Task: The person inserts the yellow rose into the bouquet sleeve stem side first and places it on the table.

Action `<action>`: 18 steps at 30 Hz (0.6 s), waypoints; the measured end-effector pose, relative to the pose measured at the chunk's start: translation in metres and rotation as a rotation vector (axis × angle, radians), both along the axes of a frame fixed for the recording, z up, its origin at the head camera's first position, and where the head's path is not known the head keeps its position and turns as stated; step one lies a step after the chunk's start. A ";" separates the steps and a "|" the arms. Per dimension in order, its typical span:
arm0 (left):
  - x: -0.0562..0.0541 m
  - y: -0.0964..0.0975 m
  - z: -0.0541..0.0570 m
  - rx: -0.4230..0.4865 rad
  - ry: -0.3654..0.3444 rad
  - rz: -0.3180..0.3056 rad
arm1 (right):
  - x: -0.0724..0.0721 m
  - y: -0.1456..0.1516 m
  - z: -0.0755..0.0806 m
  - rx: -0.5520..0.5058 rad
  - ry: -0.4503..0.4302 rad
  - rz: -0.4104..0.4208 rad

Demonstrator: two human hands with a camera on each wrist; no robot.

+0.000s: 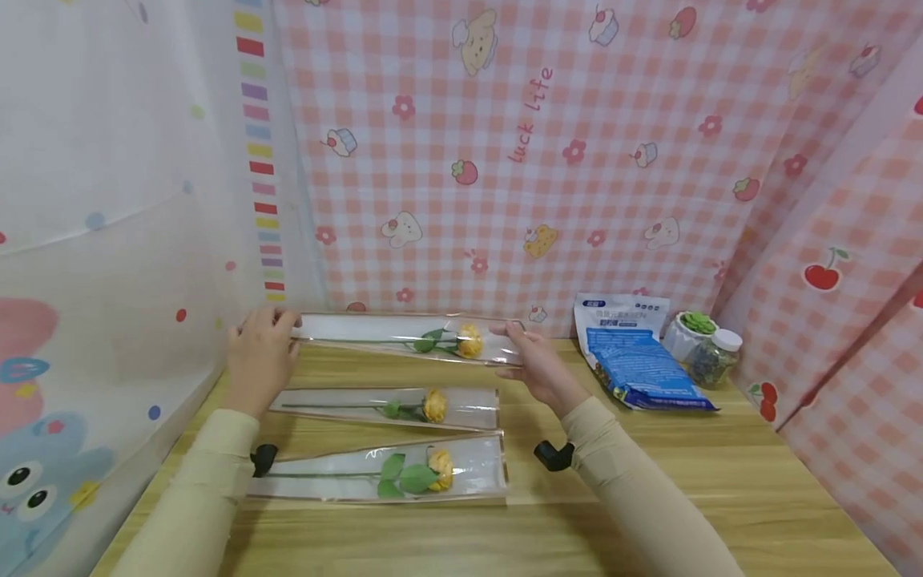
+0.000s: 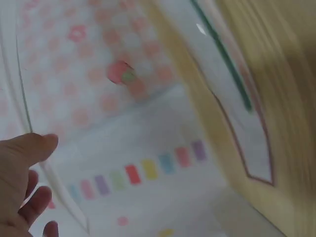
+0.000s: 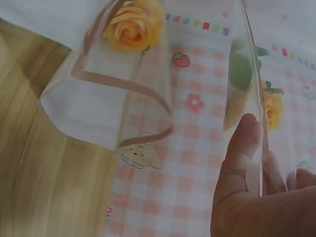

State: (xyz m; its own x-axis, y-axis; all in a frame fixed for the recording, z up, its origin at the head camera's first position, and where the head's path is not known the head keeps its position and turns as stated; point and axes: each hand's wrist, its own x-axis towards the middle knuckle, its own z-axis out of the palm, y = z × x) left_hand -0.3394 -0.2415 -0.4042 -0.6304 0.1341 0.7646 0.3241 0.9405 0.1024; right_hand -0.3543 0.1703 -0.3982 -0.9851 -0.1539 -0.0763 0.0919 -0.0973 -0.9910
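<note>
Both hands hold a yellow rose (image 1: 469, 340) in a long clear sleeve (image 1: 360, 327) near the table's back edge. At the sleeve's narrow left end, my left hand (image 1: 261, 353) pinches it; the thumb (image 2: 45, 148) lies along its edge in the left wrist view. My right hand (image 1: 542, 365) grips the wide end beside the bloom, thumb on one face and fingers behind, as the right wrist view shows. Two more sleeved yellow roses lie in front: a middle sleeve (image 1: 472, 410) and a nearer sleeve (image 1: 481, 469), blooms to the right.
At the back right a blue and white bag (image 1: 642, 357) lies on the wooden table (image 1: 649, 497). Next to it stand a white pot with a green plant (image 1: 696, 323) and a white-lidded jar (image 1: 715, 361). A pink checked curtain (image 1: 505, 160) hangs behind the table.
</note>
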 end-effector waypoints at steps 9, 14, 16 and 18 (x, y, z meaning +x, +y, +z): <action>-0.016 -0.029 -0.022 -0.017 -0.144 0.098 | -0.029 -0.011 -0.020 0.056 -0.082 0.098; -0.022 -0.032 -0.032 -0.045 -0.222 0.106 | -0.041 -0.015 -0.028 0.073 -0.060 0.130; -0.024 -0.032 -0.035 -0.056 -0.252 0.107 | -0.045 -0.016 -0.033 0.090 -0.068 0.142; -0.026 -0.033 -0.037 -0.069 -0.284 0.118 | -0.049 -0.016 -0.039 0.118 -0.082 0.168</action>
